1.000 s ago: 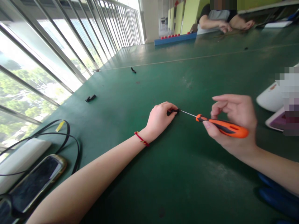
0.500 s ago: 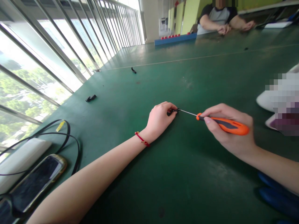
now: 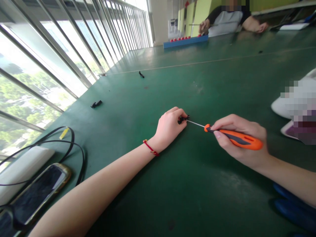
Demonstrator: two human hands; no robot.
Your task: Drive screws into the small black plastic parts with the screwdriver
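My left hand (image 3: 171,124), with a red cord bracelet at the wrist, pinches a small black part (image 3: 182,119) low over the green table (image 3: 153,184). What kind of part it is cannot be made out, and my fingers cover some of it. In my right hand (image 3: 247,131) is a screwdriver (image 3: 240,139) with an orange and dark grey handle. Its thin metal shaft points left, and the tip meets the black part or lies right beside it; exact contact is unclear.
Two black pieces, a nearer one (image 3: 96,104) and a farther one (image 3: 141,74), lie at left. A phone (image 3: 37,194), a white box-like object (image 3: 29,164) and black cables (image 3: 82,154) occupy the near left. Beyond a blue strip with red knobs (image 3: 185,42) sits a person (image 3: 225,21).
The screwdriver has shifted slightly left and down, its tip now lower along the black part. My left hand has barely moved. Across the table, the person has raised a hand holding a thin rod.
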